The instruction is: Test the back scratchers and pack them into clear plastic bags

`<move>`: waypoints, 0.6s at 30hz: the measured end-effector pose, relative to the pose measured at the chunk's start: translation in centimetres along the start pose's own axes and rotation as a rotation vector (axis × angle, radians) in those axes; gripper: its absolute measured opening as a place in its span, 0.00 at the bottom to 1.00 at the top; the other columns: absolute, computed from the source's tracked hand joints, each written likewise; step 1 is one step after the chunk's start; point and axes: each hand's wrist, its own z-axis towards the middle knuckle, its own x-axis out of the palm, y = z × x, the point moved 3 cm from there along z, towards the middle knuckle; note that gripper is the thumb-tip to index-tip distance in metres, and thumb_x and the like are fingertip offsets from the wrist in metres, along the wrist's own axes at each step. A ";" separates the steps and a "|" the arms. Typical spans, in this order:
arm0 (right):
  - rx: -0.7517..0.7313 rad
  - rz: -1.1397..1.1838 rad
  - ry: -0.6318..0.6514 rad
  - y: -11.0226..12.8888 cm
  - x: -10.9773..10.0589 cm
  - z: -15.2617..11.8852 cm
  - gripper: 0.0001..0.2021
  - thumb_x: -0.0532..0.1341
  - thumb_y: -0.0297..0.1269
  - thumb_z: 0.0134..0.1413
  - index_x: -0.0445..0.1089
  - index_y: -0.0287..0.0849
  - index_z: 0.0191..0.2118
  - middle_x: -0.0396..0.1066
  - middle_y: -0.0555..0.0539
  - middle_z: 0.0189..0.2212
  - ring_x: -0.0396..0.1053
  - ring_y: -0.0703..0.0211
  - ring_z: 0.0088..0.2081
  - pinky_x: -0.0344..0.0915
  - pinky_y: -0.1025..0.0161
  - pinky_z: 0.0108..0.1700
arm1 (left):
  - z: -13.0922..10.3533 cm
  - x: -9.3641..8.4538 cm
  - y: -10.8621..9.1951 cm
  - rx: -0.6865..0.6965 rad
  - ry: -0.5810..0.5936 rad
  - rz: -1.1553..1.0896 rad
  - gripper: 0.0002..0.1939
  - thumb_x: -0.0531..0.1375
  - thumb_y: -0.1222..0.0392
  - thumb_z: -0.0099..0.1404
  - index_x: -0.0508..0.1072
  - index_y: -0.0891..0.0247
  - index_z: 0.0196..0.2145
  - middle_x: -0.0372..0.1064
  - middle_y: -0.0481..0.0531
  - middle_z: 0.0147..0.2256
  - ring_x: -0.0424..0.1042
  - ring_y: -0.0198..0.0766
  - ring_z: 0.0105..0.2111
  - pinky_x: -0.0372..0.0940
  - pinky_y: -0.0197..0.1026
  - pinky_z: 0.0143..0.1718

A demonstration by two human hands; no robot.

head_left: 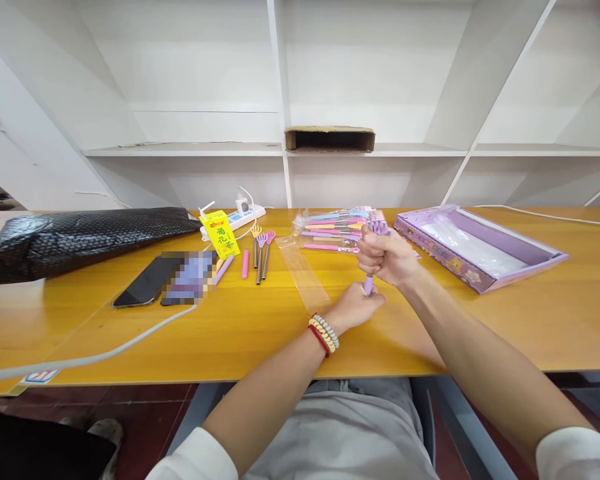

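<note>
Left hand [356,307] and right hand [390,255] are gripping a purple clawed stick [378,227]; the desk [390,347] is leaving room (near edge).

The purple scratcher [369,285] is partly covered by the right hand [387,257] and left hand [354,307]. The black bag [87,239] is cut off by the left edge, and a phone-like object [184,281] is blurred by pixelation.

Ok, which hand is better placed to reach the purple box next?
Likely the right hand, nearer the purple box; the left hand sits farther off. Both are on the purple tool, though.
</note>
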 end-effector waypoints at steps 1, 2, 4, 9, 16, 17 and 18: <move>0.026 0.011 0.055 0.4 -0.1 0.1 0.20 0.63 0.50 0.38 0.51 0.43 0.24 0.45 0.58 0.14 0.44 0.71 0.14 0.46 0.71 0.16 | 0.0 0.0 0.0 -0.008 0.003 -0.010 0.13 0.54 0.58 0.54 0.55 0.63 0.18 0.48 0.42 0.16 0.48 0.27 0.16 0.45 0.35 0.19; 0.043 0.015 0.084 0.8 -0.2 0.1 0.20 0.60 0.55 0.40 0.55 0.42 0.25 0.48 0.57 0.14 0.47 0.69 0.15 0.49 0.69 0.17 | -0.1 0.0 0.0 -0.017 0.003 -0.016 0.13 0.54 0.58 0.54 0.55 0.63 0.18 0.48 0.42 0.16 0.49 0.27 0.16 0.46 0.35 0.19; 0.032 0.010 0.064 1.8 -0.3 0.5 0.23 0.54 0.61 0.42 0.59 0.41 0.26 0.53 0.54 0.15 0.51 0.67 0.16 0.53 0.67 0.18 | -0.2 -0.1 0.0 -0.025 -0.003 -0.018 0.13 0.55 0.58 0.54 0.54 0.63 0.18 0.48 0.42 0.16 0.49 0.27 0.17 0.46 0.35 0.19; -0.004 -0.003 0.038 3.1 0.3 1.2 0.19 0.55 0.53 0.47 0.57 0.41 0.21 0.48 0.56 0.12 0.45 0.70 0.13 0.46 0.70 0.16 | -0.3 0.1 -0.1 0.010 -0.004 -0.010 0.14 0.55 0.56 0.54 0.53 0.63 0.18 0.48 0.41 0.16 0.48 0.27 0.17 0.45 0.35 0.19; 0.124 0.086 0.186 1.9 1.5 0.4 0.18 0.56 0.41 0.46 0.46 0.42 0.18 0.40 0.57 0.10 0.36 0.71 0.12 0.39 0.71 0.14 | -0.5 0.2 -0.6 0.014 0.024 0.006 0.15 0.55 0.58 0.54 0.51 0.63 0.17 0.46 0.41 0.16 0.46 0.27 0.17 0.44 0.35 0.19; 0.114 0.085 0.174 1.8 1.6 0.3 0.18 0.55 0.41 0.46 0.45 0.42 0.17 0.40 0.58 0.10 0.35 0.71 0.12 0.38 0.71 0.14 | -0.5 0.2 -0.6 0.014 0.025 0.010 0.15 0.54 0.58 0.54 0.51 0.63 0.17 0.46 0.41 0.16 0.46 0.27 0.18 0.44 0.35 0.19; 0.100 0.082 0.158 1.7 1.6 0.3 0.18 0.55 0.42 0.46 0.45 0.42 0.18 0.39 0.58 0.10 0.35 0.71 0.13 0.37 0.71 0.14 | -0.5 0.2 -0.6 0.014 0.024 0.011 0.15 0.54 0.58 0.54 0.52 0.63 0.17 0.46 0.41 0.16 0.46 0.27 0.18 0.44 0.35 0.19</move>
